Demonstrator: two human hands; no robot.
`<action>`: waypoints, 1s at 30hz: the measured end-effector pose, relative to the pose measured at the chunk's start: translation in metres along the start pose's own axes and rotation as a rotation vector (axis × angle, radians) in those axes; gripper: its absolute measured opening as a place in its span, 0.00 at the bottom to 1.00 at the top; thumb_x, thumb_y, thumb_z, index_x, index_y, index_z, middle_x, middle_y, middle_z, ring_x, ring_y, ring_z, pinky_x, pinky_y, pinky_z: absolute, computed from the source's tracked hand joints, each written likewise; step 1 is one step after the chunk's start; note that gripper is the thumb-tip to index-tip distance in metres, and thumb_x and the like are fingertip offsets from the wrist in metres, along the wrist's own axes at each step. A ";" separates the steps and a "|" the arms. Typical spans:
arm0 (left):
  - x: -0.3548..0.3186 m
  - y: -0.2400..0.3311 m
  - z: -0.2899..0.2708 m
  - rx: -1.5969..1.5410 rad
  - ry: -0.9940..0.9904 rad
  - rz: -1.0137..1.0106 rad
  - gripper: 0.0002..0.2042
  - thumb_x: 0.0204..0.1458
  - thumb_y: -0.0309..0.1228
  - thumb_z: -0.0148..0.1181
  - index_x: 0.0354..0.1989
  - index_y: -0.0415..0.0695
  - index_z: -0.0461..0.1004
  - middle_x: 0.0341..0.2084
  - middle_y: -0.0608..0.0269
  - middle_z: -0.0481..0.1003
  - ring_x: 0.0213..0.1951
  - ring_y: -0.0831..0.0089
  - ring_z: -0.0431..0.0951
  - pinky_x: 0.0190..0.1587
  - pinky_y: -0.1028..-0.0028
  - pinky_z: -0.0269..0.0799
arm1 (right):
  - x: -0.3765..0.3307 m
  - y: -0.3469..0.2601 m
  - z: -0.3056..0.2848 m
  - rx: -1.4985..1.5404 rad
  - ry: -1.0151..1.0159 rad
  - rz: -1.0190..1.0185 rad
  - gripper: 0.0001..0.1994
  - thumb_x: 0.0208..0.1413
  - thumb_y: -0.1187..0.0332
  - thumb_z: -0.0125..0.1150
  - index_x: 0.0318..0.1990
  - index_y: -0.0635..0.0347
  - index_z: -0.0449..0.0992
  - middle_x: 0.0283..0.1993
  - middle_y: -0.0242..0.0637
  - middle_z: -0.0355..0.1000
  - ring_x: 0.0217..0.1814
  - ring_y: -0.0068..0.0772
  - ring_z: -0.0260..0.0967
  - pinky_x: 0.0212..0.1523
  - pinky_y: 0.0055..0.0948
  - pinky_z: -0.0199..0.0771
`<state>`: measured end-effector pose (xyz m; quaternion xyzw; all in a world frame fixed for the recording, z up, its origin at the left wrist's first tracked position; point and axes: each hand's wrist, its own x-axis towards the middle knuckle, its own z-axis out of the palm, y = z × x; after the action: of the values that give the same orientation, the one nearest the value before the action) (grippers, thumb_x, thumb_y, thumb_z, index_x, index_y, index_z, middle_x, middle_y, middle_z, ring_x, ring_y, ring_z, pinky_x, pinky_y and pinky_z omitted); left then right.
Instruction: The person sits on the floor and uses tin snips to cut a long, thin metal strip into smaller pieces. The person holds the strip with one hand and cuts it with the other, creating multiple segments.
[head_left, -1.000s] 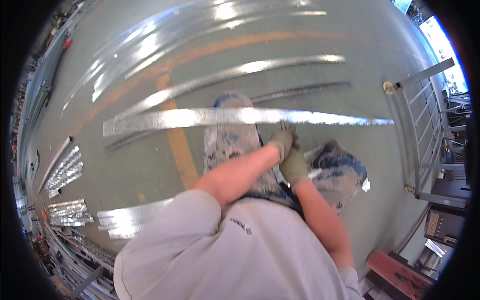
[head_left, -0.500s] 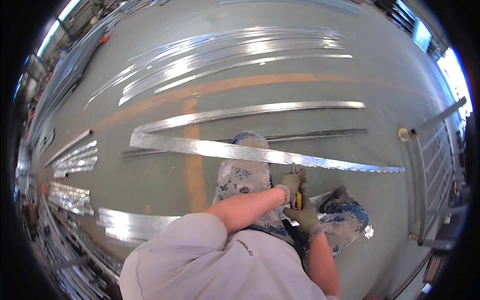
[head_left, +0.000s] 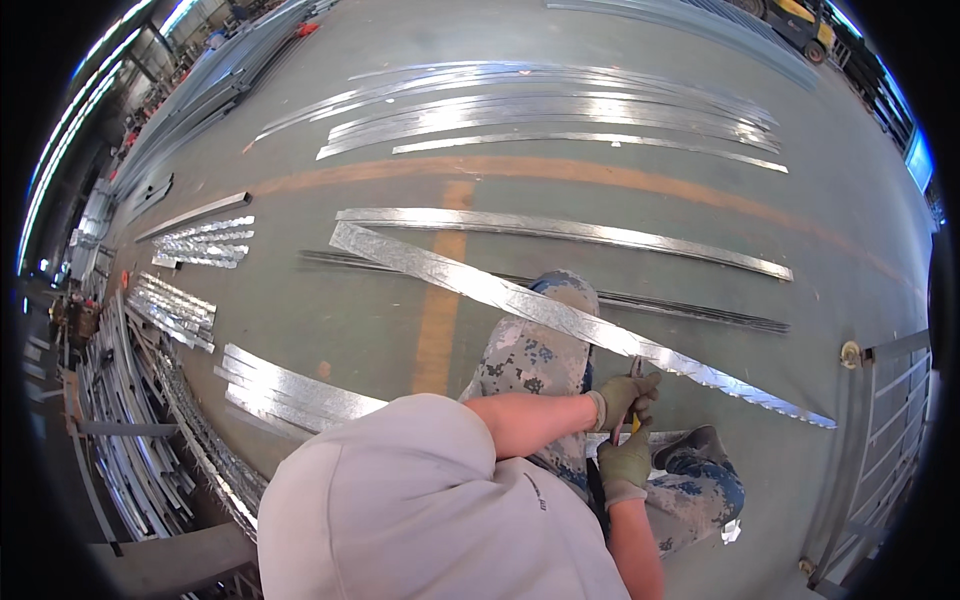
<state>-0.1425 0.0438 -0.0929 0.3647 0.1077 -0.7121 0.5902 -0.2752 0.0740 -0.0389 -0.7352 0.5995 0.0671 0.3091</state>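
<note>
A long shiny metal strip [head_left: 480, 287] lies aslant across my raised camouflage knee [head_left: 550, 340], its right part notched in a row along the lower edge. Gloved, my left hand [head_left: 624, 396] is closed around the upper part of a pair of tin snips [head_left: 635, 425], just below the strip. The jaws point up at the strip's edge; whether they bite into it is too small to tell. Lower down, my right hand [head_left: 626, 462], also gloved, is wrapped round the yellow and reddish handles. My fingers hide much of the tool.
Beyond the strip lie another flat metal strip [head_left: 560, 232] and thin dark lengths [head_left: 700, 311]. Further off are several long strips [head_left: 560, 107]. Short notched pieces [head_left: 205, 243] and a metal stack [head_left: 290, 385] sit at left. A wheeled metal rack [head_left: 868, 450] stands at right.
The whole view has swung, so the floor and the strips appear tilted down to the right. Both hands keep their hold on the snips by the strip's lower edge.
</note>
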 end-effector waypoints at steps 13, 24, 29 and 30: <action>-0.008 0.004 0.016 -0.010 0.006 -0.017 0.22 0.71 0.49 0.67 0.43 0.38 0.76 0.18 0.67 0.64 0.22 0.68 0.67 0.37 0.59 0.77 | 0.031 0.050 -0.047 1.275 -0.870 0.138 0.22 0.65 0.59 0.73 0.61 0.61 0.79 0.48 0.46 0.86 0.45 0.47 0.87 0.44 0.47 0.91; 0.019 -0.002 -0.013 0.034 -0.160 -0.010 0.22 0.68 0.49 0.70 0.46 0.39 0.76 0.22 0.67 0.66 0.27 0.68 0.70 0.45 0.57 0.79 | 0.013 0.031 -0.018 1.411 -0.880 0.250 0.12 0.75 0.52 0.64 0.54 0.46 0.78 0.32 0.26 0.74 0.26 0.26 0.70 0.27 0.33 0.71; 0.037 -0.001 -0.051 -0.006 -0.356 -0.042 0.17 0.69 0.48 0.69 0.43 0.46 0.78 0.22 0.71 0.67 0.29 0.70 0.73 0.49 0.58 0.81 | 0.005 0.001 -0.024 1.225 -0.673 0.177 0.11 0.71 0.56 0.72 0.44 0.48 0.77 0.23 0.28 0.68 0.20 0.28 0.63 0.24 0.34 0.63; 0.023 0.004 -0.043 -0.024 -0.360 -0.078 0.16 0.70 0.47 0.68 0.41 0.47 0.78 0.22 0.72 0.67 0.28 0.71 0.73 0.49 0.58 0.81 | 0.000 -0.008 -0.033 1.279 -0.707 0.235 0.11 0.67 0.62 0.75 0.44 0.55 0.77 0.26 0.31 0.71 0.23 0.30 0.68 0.24 0.35 0.65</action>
<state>-0.1231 0.0500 -0.1370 0.2200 0.0230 -0.7868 0.5762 -0.2764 0.0572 -0.0098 -0.2769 0.4608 -0.0297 0.8427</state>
